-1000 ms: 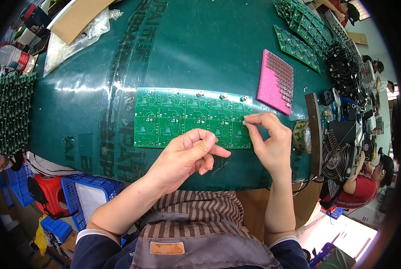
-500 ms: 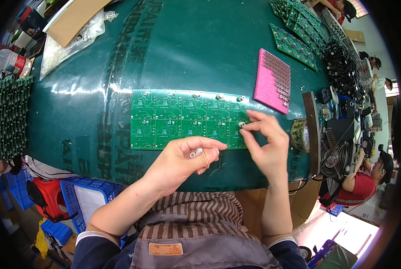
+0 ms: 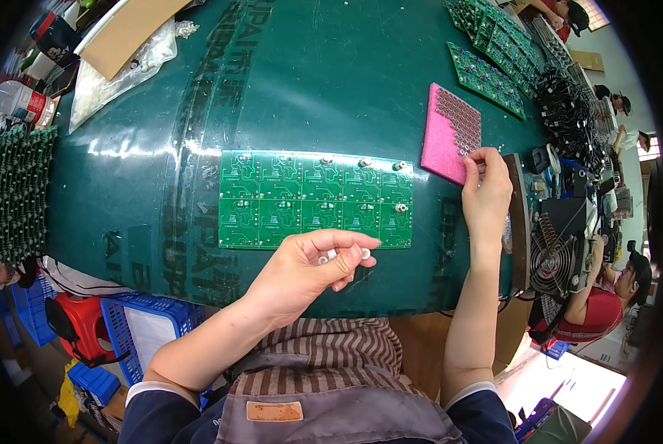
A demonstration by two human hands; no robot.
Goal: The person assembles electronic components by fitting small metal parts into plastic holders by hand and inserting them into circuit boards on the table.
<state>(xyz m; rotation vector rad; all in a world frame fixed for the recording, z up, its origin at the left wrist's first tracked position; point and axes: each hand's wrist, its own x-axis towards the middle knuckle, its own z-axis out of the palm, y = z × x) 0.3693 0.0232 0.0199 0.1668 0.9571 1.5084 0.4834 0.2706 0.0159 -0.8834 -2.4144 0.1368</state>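
Note:
A green circuit board panel (image 3: 283, 218) lies flat before me, with small metal-topped cylindrical components (image 3: 401, 208) standing along its right side. My left hand (image 3: 283, 277) is closed around several small white plastic sleeves (image 3: 366, 253), just below the board's front edge. To the right, my right hand (image 3: 488, 194) pinches at the lower edge of a pink foam block (image 3: 436, 140). Rows of small round metal components (image 3: 459, 111) are stuck in that foam. The fingertips meet at one of these, partly hiding it.
Finished-looking green boards (image 3: 487, 78) lie at the far right beside black cables (image 3: 568, 107). A stack of boards (image 3: 17, 196) stands at the left edge. Cardboard (image 3: 131, 37) and a plastic bag lie at the far left. A metal fan (image 3: 553, 259) sits right of the table; co-workers are beyond.
My right hand has moved from the board's right end to the pink foam, leaving a component standing on the board. In my left hand, another white sleeve now shows near the fingertips.

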